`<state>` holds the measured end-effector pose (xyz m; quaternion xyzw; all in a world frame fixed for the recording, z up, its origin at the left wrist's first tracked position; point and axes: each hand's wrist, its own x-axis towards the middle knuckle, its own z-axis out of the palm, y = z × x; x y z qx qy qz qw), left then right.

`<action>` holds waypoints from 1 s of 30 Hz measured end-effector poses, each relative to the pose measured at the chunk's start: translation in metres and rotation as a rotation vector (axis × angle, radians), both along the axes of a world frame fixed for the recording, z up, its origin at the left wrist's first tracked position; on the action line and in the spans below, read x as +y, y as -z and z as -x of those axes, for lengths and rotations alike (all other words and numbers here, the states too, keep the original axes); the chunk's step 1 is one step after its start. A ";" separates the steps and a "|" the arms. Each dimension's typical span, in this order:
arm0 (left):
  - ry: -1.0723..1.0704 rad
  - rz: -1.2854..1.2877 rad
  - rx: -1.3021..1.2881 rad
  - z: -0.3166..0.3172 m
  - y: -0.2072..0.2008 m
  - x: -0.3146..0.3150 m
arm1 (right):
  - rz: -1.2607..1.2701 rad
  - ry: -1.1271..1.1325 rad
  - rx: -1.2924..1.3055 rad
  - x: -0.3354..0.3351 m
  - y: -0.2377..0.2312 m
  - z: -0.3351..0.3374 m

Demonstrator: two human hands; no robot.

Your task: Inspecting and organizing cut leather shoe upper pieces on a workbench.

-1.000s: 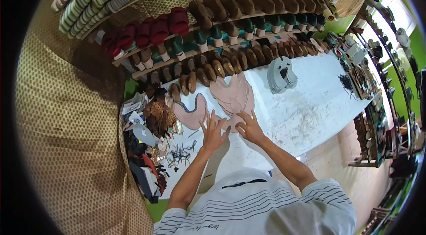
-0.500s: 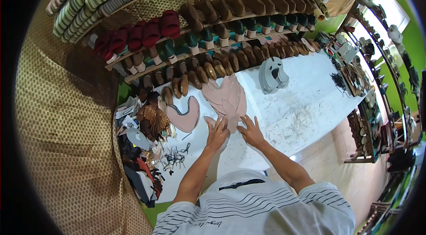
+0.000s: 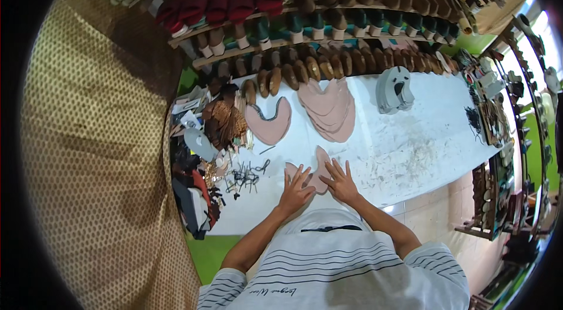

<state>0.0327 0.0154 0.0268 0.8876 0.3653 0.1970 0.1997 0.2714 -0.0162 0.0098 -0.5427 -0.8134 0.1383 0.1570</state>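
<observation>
Close in front of me on the white table lies a single pink U-shaped shoe-upper piece (image 3: 321,162), partly covered by my fingers. My left hand (image 3: 296,193) rests over its left arm, fingers spread. On its right side, my right hand (image 3: 342,187) touches it with fingers apart. Farther off sits a pile of similar pink pieces (image 3: 329,112), overlapping one another. To the left of that pile is another pink piece (image 3: 273,127) with a dark trim along its inner curve.
Stacked grey cut pieces (image 3: 394,90) stand at the table's back right. Leather scraps (image 3: 226,119) and dark strips (image 3: 246,176) clutter the left side. Shelves of brown shoe lasts (image 3: 316,68) and red slippers (image 3: 240,4) line the back.
The pink piece under my hands has come away from the pile, nearer to my body. Both hands have drawn back with it, and the view has shifted.
</observation>
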 end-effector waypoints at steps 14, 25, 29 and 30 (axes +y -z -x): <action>-0.782 -0.010 0.149 0.108 -0.001 0.057 | 0.149 0.058 -0.098 -0.012 -0.003 0.008; -0.616 0.052 0.137 0.147 0.004 0.072 | 0.182 0.075 -0.153 -0.011 -0.002 0.010; -0.628 0.113 -0.003 0.147 -0.018 0.077 | 0.189 0.091 -0.153 -0.012 0.003 0.005; -0.626 0.123 -0.024 0.151 -0.022 0.076 | 0.185 0.090 -0.148 -0.011 0.002 0.006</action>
